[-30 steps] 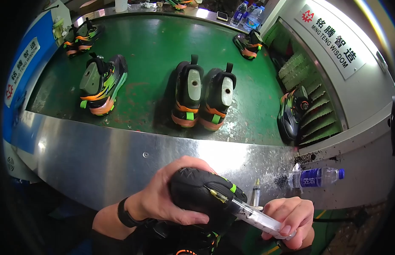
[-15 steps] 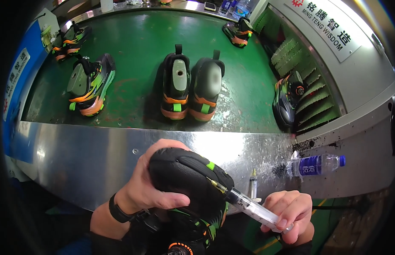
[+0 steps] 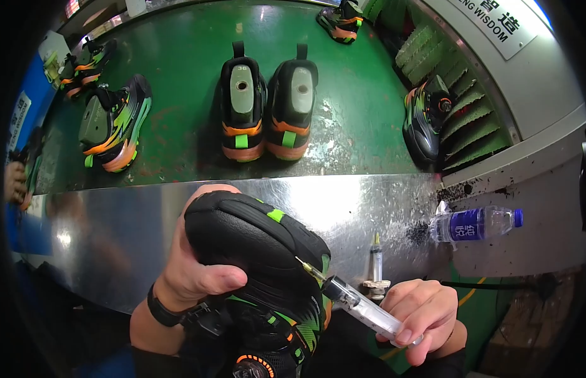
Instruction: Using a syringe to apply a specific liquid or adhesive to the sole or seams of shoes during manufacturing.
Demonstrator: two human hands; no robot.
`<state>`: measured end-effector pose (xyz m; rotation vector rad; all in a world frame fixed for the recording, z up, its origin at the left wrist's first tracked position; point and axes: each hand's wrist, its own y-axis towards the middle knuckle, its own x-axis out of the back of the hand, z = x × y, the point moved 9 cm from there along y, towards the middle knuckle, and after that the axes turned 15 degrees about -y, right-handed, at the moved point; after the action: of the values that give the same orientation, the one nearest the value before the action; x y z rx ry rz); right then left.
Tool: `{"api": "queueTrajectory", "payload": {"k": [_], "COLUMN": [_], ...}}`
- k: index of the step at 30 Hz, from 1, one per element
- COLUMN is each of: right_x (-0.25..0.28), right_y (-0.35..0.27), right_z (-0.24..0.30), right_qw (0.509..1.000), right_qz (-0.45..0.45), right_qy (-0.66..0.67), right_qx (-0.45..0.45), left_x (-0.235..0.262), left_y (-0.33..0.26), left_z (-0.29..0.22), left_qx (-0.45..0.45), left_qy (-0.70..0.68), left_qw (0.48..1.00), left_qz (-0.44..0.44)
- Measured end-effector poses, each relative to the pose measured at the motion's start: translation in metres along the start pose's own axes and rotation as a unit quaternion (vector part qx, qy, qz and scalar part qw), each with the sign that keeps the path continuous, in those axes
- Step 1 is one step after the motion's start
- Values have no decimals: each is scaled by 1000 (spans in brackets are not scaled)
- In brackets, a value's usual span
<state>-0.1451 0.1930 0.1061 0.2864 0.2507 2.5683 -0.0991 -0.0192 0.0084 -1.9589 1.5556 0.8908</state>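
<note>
My left hand (image 3: 195, 271) is wrapped round the toe end of a black sneaker (image 3: 242, 233) with green and orange trim. The shoe is tilted up in front of me, its dial low near my body. Between the fingers of my right hand (image 3: 425, 318) is a clear syringe (image 3: 365, 309) with a thin yellow-hubbed needle. The needle's tip lies at the shoe's side, along the edge between upper and sole; whether it touches I cannot tell. A second syringe (image 3: 377, 261) stands upright in a small whitish base on the metal ledge, beyond my right hand.
A sneaker pair (image 3: 242, 104) stands mid-way on the green surface (image 3: 179, 126), with another shoe (image 3: 116, 126) to the left. One shoe (image 3: 425, 120) leans by green flaps at right. A water bottle (image 3: 475, 224) lies on its side. Another person's hand (image 3: 15, 183) shows at far left.
The view has shifted, and the held shoe sits farther left and higher. Along the shoe's edge, the needle tip is farther from the green tab. A person's hand has appeared at far left.
</note>
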Motion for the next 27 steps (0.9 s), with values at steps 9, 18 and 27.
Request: {"api": "queueTrajectory", "payload": {"k": [9, 18, 27], "right_x": [1, 4, 8], "right_y": [-9, -17, -16], "right_z": [-4, -16, -22], "right_qw": [1000, 1000, 1000], "right_qz": [3, 0, 3], "right_qy": [-6, 10, 10], "right_qx": [7, 2, 14], "left_x": [8, 12, 5], "left_y": [0, 2, 7], "left_z": [4, 8, 15], "left_qx": [2, 15, 49], "left_qy": [-12, -30, -40], "left_qw": [998, 997, 997], "left_qz": [-60, -65, -42]}}
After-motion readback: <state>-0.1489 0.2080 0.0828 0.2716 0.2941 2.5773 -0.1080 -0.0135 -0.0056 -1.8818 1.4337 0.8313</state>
